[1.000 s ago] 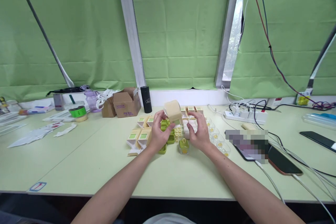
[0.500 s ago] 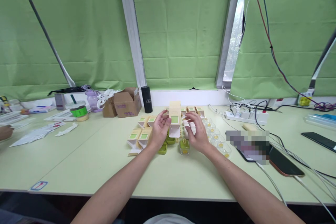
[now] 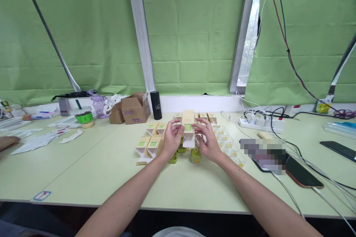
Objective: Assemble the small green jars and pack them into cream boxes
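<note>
Both hands hold one small cream carton [image 3: 188,126] with a green square window, upright above the table, its bottom flap hanging open. My left hand [image 3: 171,139] pinches its left side and my right hand [image 3: 207,140] grips its right side. Below it lie green plastic inserts [image 3: 172,157] and a small clear jar with a green lid [image 3: 195,154]. More cream cartons [image 3: 147,144] stand to the left, and others behind [image 3: 207,117]. A row of clear jars with yellow contents [image 3: 230,146] runs to the right.
A black cylinder [image 3: 155,105] and brown cardboard boxes [image 3: 135,110] stand at the back. A power strip [image 3: 260,122] with cables, two phones [image 3: 302,172] and a blurred patch lie right. Papers [image 3: 41,139], a green tape roll [image 3: 82,117] and another person's hand [image 3: 8,141] are left.
The carton turned from tilted to upright, window toward me, and sank slightly. My right hand closed onto its right side. The other person's hand came in at the left edge.
</note>
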`<state>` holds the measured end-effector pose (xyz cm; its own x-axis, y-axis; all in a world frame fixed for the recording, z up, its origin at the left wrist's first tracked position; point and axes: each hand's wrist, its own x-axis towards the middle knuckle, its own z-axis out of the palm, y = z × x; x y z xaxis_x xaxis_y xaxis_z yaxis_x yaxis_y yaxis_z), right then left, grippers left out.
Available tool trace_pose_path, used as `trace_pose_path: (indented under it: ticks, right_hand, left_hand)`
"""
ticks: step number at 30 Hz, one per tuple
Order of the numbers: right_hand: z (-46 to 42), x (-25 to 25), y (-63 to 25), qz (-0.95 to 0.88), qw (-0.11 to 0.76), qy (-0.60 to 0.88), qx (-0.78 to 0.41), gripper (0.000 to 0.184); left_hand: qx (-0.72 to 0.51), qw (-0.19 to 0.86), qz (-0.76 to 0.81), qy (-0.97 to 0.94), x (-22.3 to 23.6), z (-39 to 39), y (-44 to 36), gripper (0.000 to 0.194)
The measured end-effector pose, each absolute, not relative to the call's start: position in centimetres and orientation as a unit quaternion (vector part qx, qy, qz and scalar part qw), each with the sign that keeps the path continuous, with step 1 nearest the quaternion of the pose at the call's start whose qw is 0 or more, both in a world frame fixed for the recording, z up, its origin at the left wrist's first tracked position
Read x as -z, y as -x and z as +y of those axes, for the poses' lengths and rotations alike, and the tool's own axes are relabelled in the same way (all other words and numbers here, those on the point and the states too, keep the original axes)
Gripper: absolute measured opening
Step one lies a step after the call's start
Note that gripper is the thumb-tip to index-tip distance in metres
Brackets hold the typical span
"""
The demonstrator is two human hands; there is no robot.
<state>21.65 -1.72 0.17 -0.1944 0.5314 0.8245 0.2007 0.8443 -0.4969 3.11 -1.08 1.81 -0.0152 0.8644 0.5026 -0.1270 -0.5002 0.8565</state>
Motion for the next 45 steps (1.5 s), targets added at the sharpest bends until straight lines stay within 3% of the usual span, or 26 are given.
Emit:
trace_pose_path:
  ticks: [6, 18, 45]
  right_hand:
    - [-1.66, -0.53, -21.7, -0.727, 0.608, 0.249, -0.199, 0.033]
    - [-1.42, -0.71, -21.76, -0.689, 0.627, 0.248, -0.266, 0.031]
    - [-1.58, -0.5, -21.76, -0.7, 0.611, 0.238, -0.283, 0.036]
  left_hand:
    - [-0.624, 0.373, 0.305, -0.615, -1.89, -1.46, -3.03, 0.051]
    - [-0.591, 0.224, 0.258, -0.731, -1.66, -1.69, -2.32, 0.043]
    - [-0.613, 0.192, 0.302, -0.704, -1.6, -1.45, -2.79, 0.027]
